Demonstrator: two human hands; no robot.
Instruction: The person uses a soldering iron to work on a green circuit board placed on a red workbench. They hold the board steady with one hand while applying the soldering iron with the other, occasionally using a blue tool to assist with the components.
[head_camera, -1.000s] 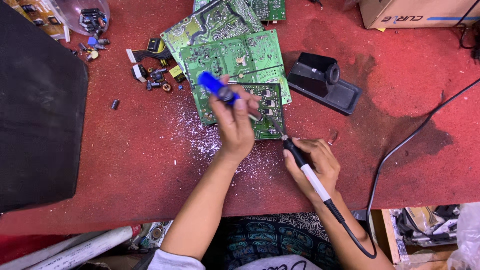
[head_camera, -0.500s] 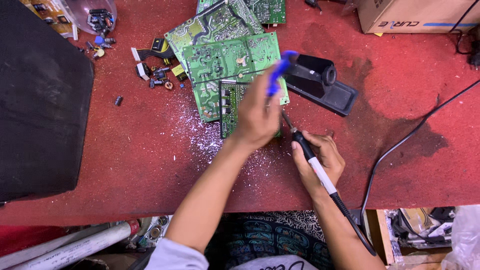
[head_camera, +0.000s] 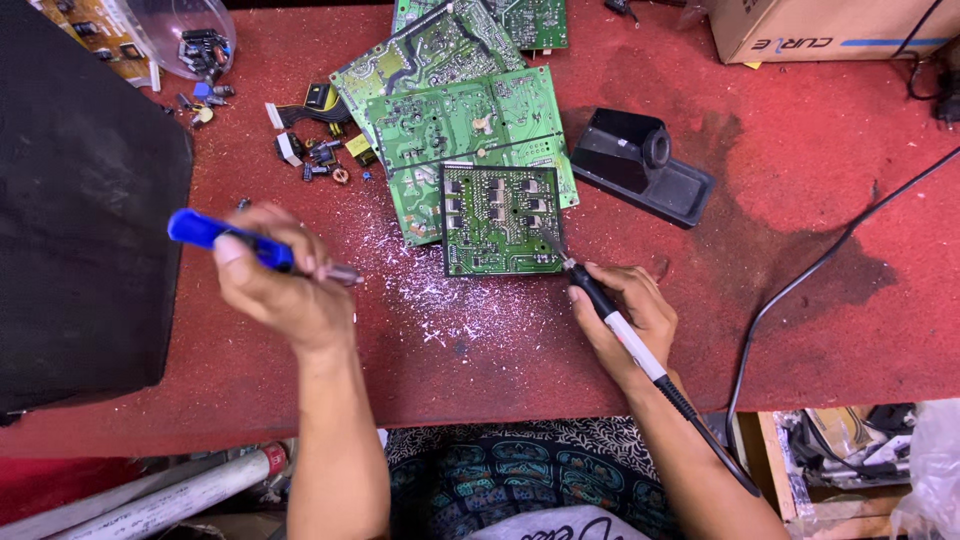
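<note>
My left hand (head_camera: 275, 290) grips a blue-handled desoldering pump (head_camera: 215, 236) with a metal tip, held over the red table left of the boards. My right hand (head_camera: 630, 315) holds a black and white soldering iron (head_camera: 615, 320); its tip touches the lower right edge of a small green circuit board (head_camera: 498, 222). That board lies on top of larger green circuit boards (head_camera: 460, 120). White flecks of solder lie scattered on the table (head_camera: 450, 300) between my hands.
A black soldering iron stand (head_camera: 640, 165) sits right of the boards. Loose components (head_camera: 320, 150) lie at the left, a clear bowl (head_camera: 185, 35) of parts at top left. A large black panel (head_camera: 80, 220) covers the left side. A cardboard box (head_camera: 830, 28) and a black cable (head_camera: 800, 290) are at the right.
My left hand swung the blue pump from over the boards, near the stand, down and left to beside the black panel. The right hand kept the iron at the small board.
</note>
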